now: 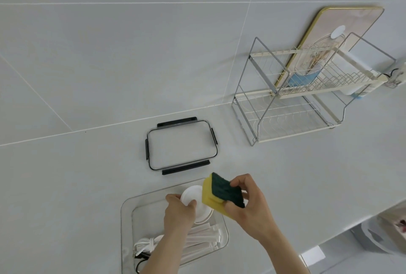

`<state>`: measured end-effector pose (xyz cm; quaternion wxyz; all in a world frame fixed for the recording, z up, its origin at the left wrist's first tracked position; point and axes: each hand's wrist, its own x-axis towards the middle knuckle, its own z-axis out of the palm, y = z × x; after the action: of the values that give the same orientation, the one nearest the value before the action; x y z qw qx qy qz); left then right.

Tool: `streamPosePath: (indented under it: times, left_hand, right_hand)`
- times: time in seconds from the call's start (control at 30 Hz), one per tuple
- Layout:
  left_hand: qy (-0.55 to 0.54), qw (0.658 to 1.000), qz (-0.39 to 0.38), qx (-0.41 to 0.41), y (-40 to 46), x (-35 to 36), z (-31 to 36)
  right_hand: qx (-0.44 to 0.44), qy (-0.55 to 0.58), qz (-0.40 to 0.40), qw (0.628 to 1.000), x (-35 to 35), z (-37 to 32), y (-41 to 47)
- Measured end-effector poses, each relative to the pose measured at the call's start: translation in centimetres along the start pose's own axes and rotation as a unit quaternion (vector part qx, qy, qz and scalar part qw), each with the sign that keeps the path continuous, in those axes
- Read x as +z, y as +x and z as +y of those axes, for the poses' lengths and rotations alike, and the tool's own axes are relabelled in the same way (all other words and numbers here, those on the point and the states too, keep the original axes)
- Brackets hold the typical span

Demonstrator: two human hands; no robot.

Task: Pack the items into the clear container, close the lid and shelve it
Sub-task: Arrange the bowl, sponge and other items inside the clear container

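The clear container (126, 212) stands open on the white counter in front of me. Inside lie white wrapped sticks (204, 235) and a coiled white cord (146, 249). My left hand (179, 210) grips a round white lidded tub (194, 196) at the container's far end, inside its rim. My right hand (250, 207) holds a yellow sponge with a dark green scouring face (222, 192) just above the container's far right corner. The clear lid with black clasps (181, 146) lies flat on the counter beyond the container.
A two-tier wire dish rack (292, 97) stands at the back right against the tiled wall, with a gold-edged board (342, 32) leaning behind it. The counter's edge runs down the right side, with bins (382, 236) on the floor below.
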<state>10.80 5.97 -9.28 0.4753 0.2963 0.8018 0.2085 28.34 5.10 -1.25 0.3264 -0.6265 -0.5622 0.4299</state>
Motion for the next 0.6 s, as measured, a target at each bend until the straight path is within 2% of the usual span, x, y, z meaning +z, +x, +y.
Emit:
streamPosePath:
  times: [0.1, 0.17, 0.23, 0.4, 0.5, 0.6]
  left_hand:
    - [0.114, 0.990, 0.048, 0.066, 0.0, 0.1, -0.7]
    - [0.221, 0.966, 0.090, 0.102, -0.1, 0.0, -1.0]
    - [0.272, 0.950, 0.103, 0.112, -0.2, -0.2, -1.1]
    - [0.254, 0.952, 0.088, 0.147, -0.2, -1.4, -1.5]
    - [0.255, 0.945, 0.099, 0.177, -0.6, -3.3, -1.7]
    - [0.203, 0.947, 0.128, 0.214, -1.0, -5.7, -1.8]
  right_hand:
    - [0.002, -0.004, 0.006, 1.000, 0.1, 0.4, -0.1]
    - [0.004, -0.009, 0.007, 1.000, 0.2, 0.7, -0.2]
    - [0.003, -0.015, 0.009, 1.000, 0.4, 0.9, -0.2]
    - [-0.014, -0.023, 0.014, 1.000, 0.7, 1.1, 0.1]
    - [-0.043, -0.040, 0.019, 0.998, 1.2, 0.9, 0.5]
    - [-0.095, -0.098, 0.009, 0.991, 2.2, 0.4, 0.5]
